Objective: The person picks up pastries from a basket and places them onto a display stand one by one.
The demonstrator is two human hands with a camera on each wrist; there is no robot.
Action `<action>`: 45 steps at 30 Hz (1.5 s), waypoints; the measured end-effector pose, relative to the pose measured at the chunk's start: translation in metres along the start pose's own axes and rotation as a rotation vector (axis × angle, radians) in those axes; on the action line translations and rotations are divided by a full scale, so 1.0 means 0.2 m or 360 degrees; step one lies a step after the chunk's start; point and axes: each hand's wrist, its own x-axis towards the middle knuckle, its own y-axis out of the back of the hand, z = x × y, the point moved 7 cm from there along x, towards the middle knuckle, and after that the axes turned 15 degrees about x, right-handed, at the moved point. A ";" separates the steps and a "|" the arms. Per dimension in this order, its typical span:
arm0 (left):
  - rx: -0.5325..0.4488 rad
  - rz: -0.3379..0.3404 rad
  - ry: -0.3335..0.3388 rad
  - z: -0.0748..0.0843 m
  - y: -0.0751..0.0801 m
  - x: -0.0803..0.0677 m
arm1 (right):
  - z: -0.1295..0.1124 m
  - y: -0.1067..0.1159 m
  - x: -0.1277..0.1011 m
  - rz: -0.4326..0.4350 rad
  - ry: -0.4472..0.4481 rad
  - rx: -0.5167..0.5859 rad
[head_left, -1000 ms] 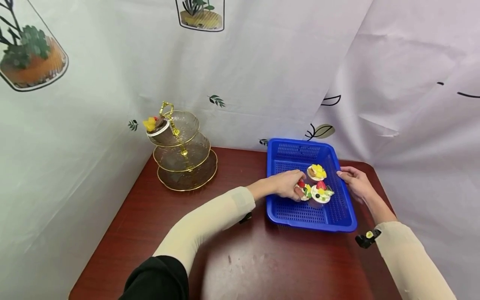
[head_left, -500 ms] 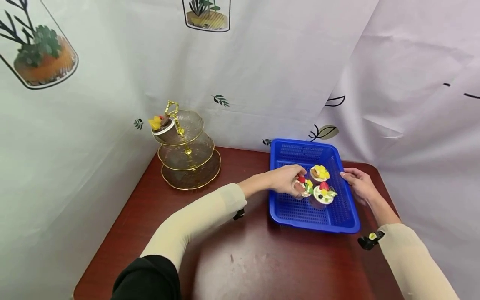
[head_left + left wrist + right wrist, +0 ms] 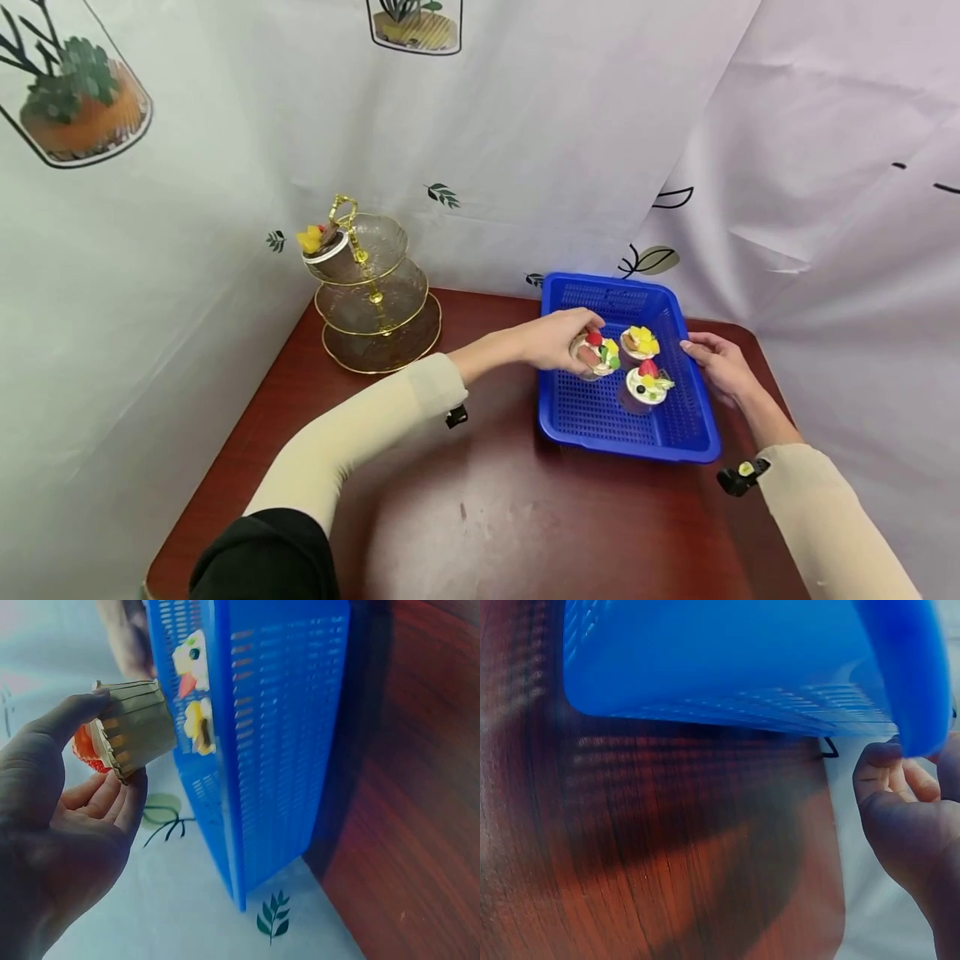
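My left hand grips a fruit-topped cupcake by its paper cup and holds it just above the left part of the blue plastic basket. In the left wrist view the brown pleated cup sits between thumb and fingers beside the basket wall. Two more cupcakes stay in the basket, one with yellow fruit and one with a strawberry. My right hand holds the basket's right rim, its fingers curled under the edge.
A three-tier glass stand with gold trim stands at the table's back left, with one cupcake on its top tier. The dark red table is backed by printed white cloth walls. The basket sits at the back right.
My left hand has lifted the cupcake up and slightly left, away from the other two. The right hand stays on the basket rim.
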 end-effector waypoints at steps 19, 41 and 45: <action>-0.0137 0.0330 0.0124 -0.15 0.29 -0.34 | 0.02 0.00 0.01 -0.0030 -0.0033 0.0050; -0.0216 0.0695 0.0317 -0.31 0.49 -0.70 | 0.02 0.00 0.00 0.0004 0.0019 -0.0043; -0.0189 0.0801 0.0429 -0.32 0.55 -0.75 | 0.01 0.01 0.00 0.0014 0.0023 -0.0031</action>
